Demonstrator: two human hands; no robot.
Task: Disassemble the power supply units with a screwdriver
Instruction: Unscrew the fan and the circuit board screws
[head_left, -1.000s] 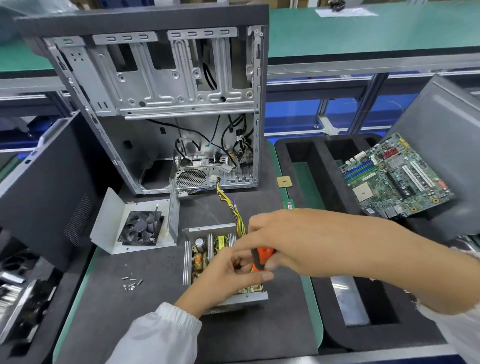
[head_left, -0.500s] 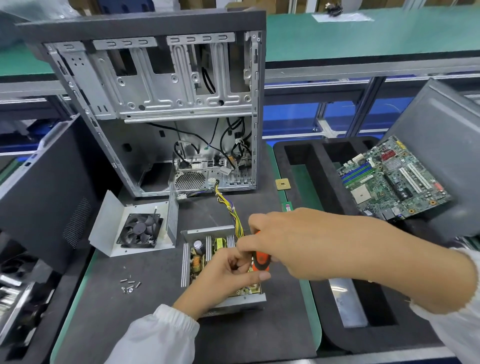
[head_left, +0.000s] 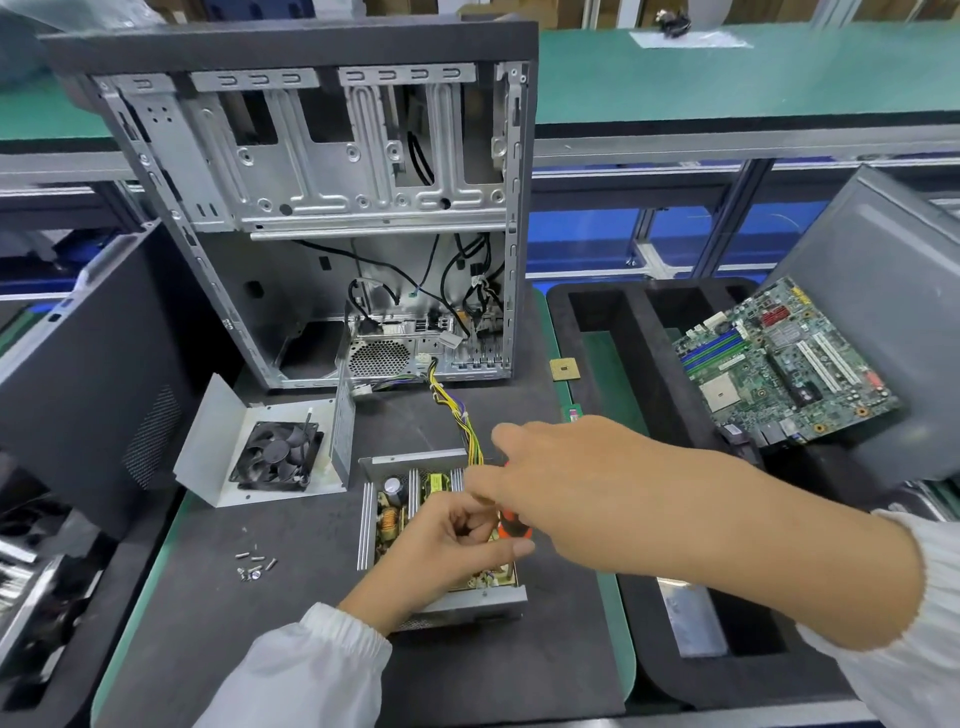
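Observation:
An opened power supply unit (head_left: 387, 514) lies on the dark mat, its circuit board with a capacitor and coil exposed. Its yellow wire bundle (head_left: 452, 410) runs up toward the case. My right hand (head_left: 566, 483) grips the orange handle of a screwdriver (head_left: 514, 527) held over the board; the shaft is hidden. My left hand (head_left: 447, 540) sits on the board, fingers curled by the screwdriver's lower end. The removed cover with its black fan (head_left: 278, 454) lies to the left. Several loose screws (head_left: 254, 564) rest on the mat.
An open computer case (head_left: 311, 208) stands behind the unit. A dark side panel (head_left: 78, 374) leans at the left. To the right is a black foam tray (head_left: 644, 364) with a green motherboard (head_left: 779, 369) propped on it. A small gold chip (head_left: 564, 369) lies by the tray.
My right hand has shifted slightly on the screwdriver handle and my left fingers have curled closer around its lower part. The unit has stayed in place.

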